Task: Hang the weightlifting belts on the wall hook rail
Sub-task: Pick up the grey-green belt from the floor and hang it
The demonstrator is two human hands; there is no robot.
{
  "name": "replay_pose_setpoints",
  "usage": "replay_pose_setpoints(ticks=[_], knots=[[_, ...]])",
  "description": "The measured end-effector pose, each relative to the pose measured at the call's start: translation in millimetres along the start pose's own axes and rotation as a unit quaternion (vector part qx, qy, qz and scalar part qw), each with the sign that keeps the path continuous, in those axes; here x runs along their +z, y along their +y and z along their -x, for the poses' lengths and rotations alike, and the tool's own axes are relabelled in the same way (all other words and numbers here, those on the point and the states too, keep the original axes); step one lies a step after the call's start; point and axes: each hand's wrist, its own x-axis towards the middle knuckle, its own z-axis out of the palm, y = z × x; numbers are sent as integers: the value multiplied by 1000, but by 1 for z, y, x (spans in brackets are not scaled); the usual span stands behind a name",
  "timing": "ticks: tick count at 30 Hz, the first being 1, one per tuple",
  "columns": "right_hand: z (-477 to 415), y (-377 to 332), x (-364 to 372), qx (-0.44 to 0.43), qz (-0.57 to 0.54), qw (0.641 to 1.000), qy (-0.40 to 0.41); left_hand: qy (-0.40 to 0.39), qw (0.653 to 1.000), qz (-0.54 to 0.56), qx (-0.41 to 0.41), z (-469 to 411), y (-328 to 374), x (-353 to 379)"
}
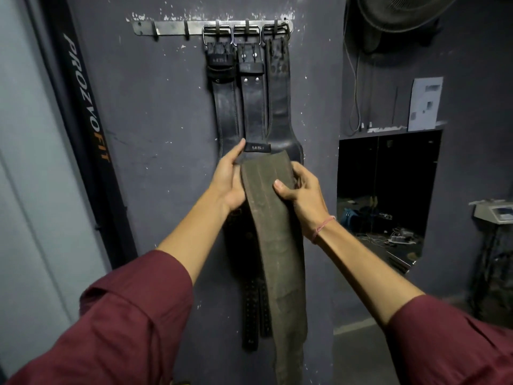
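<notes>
Gripping a worn olive-brown belt by its upper end with both hands, close in front of a dark grey wall. Left hand wrapped on the belt's left edge, fingers hidden behind it, one digit stretched upward. Right hand clamped on the right edge, thumb pressed across the front face (a pink thread round that wrist). Draping from those two grips straight down between the maroon sleeves and out past the bottom of view. Just behind, hanging flat against the wall: three black belts, side by side, buckles caught on the right-hand hooks of the metal hook rail high above, their punched tails dangling below the hands. Two bare hooks toward the rail's left end. Farther out: a slanted black post with white and orange lettering on the left, a fan at top right, a sheet of paper propped on a ledge beneath it.
</notes>
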Motion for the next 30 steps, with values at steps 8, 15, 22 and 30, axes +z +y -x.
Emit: replay_pose_setpoints(ticks=[8,15,22,30], knots=[[33,41,-36,84,27,995,-45,185,982,-28,37,-17,-8,15],[141,159,-81,316,101,937,-105,189,976,-8,106,-13,-26,16],[78,93,-45,208,72,974,-54,153,975,-42,153,-4,-38,12],[-24,-17,1,126,-41,991,25,41,980,-71,181,16,-54,7]])
